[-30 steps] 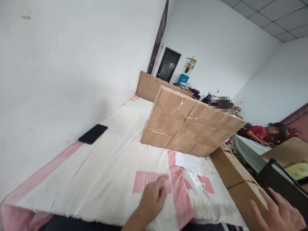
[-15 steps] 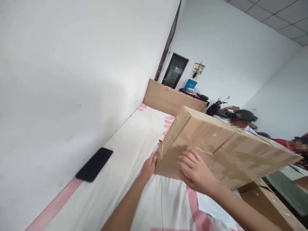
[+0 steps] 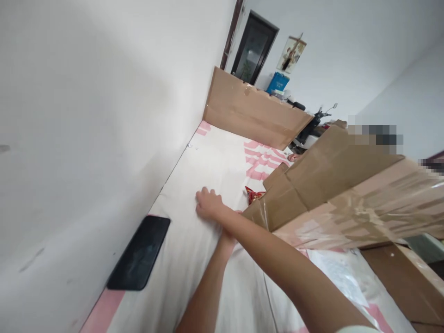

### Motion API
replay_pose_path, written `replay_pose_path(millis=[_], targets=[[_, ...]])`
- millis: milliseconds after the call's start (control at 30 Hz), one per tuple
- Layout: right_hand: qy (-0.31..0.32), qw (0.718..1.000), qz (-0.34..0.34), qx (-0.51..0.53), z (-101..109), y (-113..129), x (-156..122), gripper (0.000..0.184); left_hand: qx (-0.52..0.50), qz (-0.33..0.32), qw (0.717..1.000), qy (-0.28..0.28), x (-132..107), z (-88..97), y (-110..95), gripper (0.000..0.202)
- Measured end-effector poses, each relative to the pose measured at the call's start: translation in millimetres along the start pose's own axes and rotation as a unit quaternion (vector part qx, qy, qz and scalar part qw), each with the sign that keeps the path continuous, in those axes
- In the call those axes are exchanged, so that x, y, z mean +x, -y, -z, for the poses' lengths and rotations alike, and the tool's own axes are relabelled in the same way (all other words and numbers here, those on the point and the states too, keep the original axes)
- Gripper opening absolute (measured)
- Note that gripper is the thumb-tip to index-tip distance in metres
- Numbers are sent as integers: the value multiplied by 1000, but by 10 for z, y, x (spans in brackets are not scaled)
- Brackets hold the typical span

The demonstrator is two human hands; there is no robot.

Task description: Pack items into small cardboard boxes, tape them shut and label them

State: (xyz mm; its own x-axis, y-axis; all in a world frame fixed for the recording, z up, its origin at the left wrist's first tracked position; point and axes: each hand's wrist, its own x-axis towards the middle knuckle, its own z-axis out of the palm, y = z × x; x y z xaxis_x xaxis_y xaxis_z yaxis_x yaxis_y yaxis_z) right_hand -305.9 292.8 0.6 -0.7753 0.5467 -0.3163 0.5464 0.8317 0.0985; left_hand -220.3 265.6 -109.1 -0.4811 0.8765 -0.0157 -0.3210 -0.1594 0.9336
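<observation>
Although the right hand point(image 3: 208, 203) shows in the head view, fingers bent over the white-and-pink cloth point(image 3: 180, 259), I cannot tell whether it holds anything. Mostly hidden beneath the right forearm point(image 3: 274, 254), the left hand point(image 3: 229, 239) is near the taped cardboard box point(image 3: 322, 171), its grip unclear. The box sits slantwise at right, just beside a red packet point(image 3: 254, 195); a smartphone point(image 3: 140, 254) lies left of both hands.

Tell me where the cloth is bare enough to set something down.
A long patch of cloth lies bare beyond the right hand, bordered by the wall and upright cardboard panel. A smaller one lies between the phone and left forearm. The right side is crowded: taped cardboard box, red packet, white sheet.
</observation>
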Motion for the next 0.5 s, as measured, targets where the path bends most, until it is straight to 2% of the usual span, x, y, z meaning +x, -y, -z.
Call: replay_pose_path(millis=[67, 133, 200, 267, 333, 400, 467, 500], targets=[[-41, 995, -91, -15, -23, -181, 235, 53, -29, 38, 999, 0, -29, 21, -22, 38], [-34, 978, -195, -65, 4, -463, 326, 69, -48, 68, 997, 3, -55, 20, -58, 34], [41, 947, -307, -88, 45, -751, 304, 87, -63, 87, 994, 11, -74, 6, -110, 31], [117, 921, -361, -83, 68, -949, 229, 87, -70, 89, 993, 18, -94, 2, -180, 29], [148, 918, -361, -71, 75, -1012, 170, 69, -67, 74, 995, 12, -127, 27, -266, 27], [141, 931, -333, -54, 105, -950, 182, 49, -58, 40, 997, -15, -169, 91, -358, 24], [123, 948, -291, -26, 206, -805, 277, 40, -3, -46, 995, -92, -202, 182, -440, 27], [118, 957, -266, -7, 289, -714, 348, 38, 45, -101, 983, -144, -207, 229, -474, 35]])
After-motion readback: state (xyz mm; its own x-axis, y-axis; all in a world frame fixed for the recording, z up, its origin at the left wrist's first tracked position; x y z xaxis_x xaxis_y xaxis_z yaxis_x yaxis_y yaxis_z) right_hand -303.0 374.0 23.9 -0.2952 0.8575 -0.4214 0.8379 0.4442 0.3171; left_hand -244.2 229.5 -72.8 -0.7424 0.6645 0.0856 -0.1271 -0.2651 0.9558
